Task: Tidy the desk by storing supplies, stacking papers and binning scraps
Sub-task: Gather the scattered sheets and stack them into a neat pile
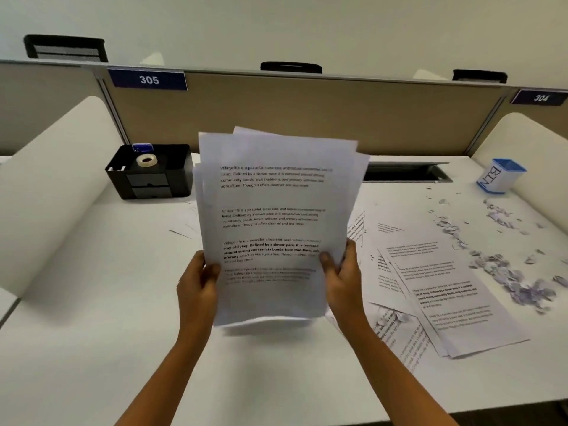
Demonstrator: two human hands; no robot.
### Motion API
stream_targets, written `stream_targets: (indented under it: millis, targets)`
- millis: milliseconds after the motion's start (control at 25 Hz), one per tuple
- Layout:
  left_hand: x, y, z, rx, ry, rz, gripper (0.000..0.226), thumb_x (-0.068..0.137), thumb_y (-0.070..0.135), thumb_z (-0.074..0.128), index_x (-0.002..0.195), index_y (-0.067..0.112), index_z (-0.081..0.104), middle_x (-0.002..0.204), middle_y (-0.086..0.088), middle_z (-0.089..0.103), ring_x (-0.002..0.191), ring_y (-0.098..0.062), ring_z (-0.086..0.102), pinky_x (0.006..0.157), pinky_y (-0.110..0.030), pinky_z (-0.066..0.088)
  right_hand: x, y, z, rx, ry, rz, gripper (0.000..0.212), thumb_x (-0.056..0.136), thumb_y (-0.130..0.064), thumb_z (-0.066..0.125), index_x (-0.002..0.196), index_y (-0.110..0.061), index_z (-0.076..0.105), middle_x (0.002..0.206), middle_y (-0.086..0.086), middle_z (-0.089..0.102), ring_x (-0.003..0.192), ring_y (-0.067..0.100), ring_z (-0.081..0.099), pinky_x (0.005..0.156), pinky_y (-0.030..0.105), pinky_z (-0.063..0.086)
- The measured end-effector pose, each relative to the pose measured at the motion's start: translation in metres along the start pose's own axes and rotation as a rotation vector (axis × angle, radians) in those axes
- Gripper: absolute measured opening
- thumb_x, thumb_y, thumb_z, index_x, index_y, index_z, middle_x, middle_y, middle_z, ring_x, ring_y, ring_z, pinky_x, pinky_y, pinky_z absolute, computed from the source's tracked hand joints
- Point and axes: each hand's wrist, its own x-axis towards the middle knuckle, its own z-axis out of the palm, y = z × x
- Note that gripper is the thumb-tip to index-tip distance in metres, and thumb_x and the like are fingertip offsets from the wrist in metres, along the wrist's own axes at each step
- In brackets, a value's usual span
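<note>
While the left hand [198, 279] and right hand [342, 272] stand apart, each grips one side edge of a sheaf of papers [273, 216], thumbs on the printed face, fingers behind. Sheaf held upright above the desk [107, 318], thin white sheets unevenly fanned, corners staggered at top, bottom edge curled and blurred. Black text in short blocks, some bold. Desk smooth, white, matte. To the right, more printed sheets [442, 290] lie flat, overlapping at angles. Beyond them, a scatter of torn scraps [510, 272], small, ragged, crumpled. Far right, a square blue-rimmed bin [499, 176], tilted, labelled BIN. Back left, a black boxy organizer [150, 172] with two small drawers; a clear tape roll [147, 160] sits on top. Tan fabric divider [307, 109] behind.
</note>
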Motion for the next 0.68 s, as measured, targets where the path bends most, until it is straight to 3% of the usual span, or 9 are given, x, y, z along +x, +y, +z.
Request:
stream_targets:
  millis: [120,240,360,440,520,600,680]
  targets:
    - [0.009,0.020,-0.001,-0.020,0.017,0.113,0.006,0.086,0.022,0.049,0.086,0.023,0.054,0.082,0.017,0.064,0.074,-0.004,0.058,0.062,-0.014,0.049,0.004,-0.010,-0.002,0.019,0.026,-0.067,0.035,0.088,-0.024,0.057,0.117,-0.012,0.040,0.113,0.001,0.058,0.091,-0.002,0.059,0.075,0.011,0.053]
    - [0.009,0.035,-0.002,-0.120,0.031,0.166,0.024,0.088,0.039,0.050,0.101,0.019,0.054,0.090,0.020,0.065,0.085,-0.005,0.062,0.067,-0.015,0.052,0.000,-0.013,-0.007,0.117,-0.011,-0.091,0.044,0.081,-0.030,0.061,0.118,-0.024,0.037,0.117,-0.006,0.056,0.103,0.005,0.059,0.082,0.024,0.056]
    - [0.008,0.045,0.000,-0.185,0.015,0.178,0.056,0.082,0.064,0.046,0.110,0.016,0.052,0.091,0.022,0.065,0.086,-0.003,0.062,0.064,-0.013,0.050,-0.007,-0.020,-0.003,0.174,-0.025,-0.127,0.045,0.083,-0.026,0.055,0.124,-0.021,0.037,0.115,-0.009,0.056,0.099,-0.007,0.057,0.074,0.010,0.052]
    - [0.010,0.048,0.004,-0.203,0.031,0.167,0.054,0.084,0.058,0.045,0.114,0.014,0.051,0.089,0.024,0.064,0.084,-0.001,0.061,0.064,-0.013,0.050,-0.009,-0.022,0.005,0.256,-0.073,-0.111,0.034,0.090,-0.025,0.050,0.123,-0.024,0.040,0.114,-0.005,0.058,0.098,-0.002,0.060,0.071,0.014,0.053]
    - [0.010,0.049,0.006,-0.214,0.059,0.170,0.033,0.089,0.040,0.042,0.110,0.018,0.052,0.087,0.025,0.064,0.083,-0.001,0.061,0.064,-0.013,0.050,-0.009,-0.022,0.010,0.283,-0.093,-0.084,0.022,0.091,-0.029,0.046,0.113,-0.029,0.043,0.110,-0.004,0.060,0.096,0.008,0.062,0.070,0.022,0.055]
    - [0.009,0.052,0.006,-0.206,0.081,0.190,0.019,0.090,0.034,0.040,0.104,0.027,0.050,0.088,0.025,0.064,0.084,-0.001,0.061,0.065,-0.014,0.050,-0.006,-0.022,0.011,0.276,-0.065,-0.088,0.021,0.087,-0.032,0.046,0.107,-0.028,0.043,0.109,-0.001,0.060,0.096,0.014,0.062,0.070,0.025,0.055]
    - [0.008,0.057,0.004,-0.184,0.100,0.221,0.025,0.090,0.032,0.043,0.113,0.025,0.044,0.094,0.025,0.062,0.088,-0.004,0.061,0.067,-0.015,0.052,-0.005,-0.024,0.010,0.260,-0.034,-0.109,0.026,0.085,-0.034,0.049,0.108,-0.026,0.041,0.112,-0.001,0.059,0.098,0.017,0.061,0.071,0.026,0.056]
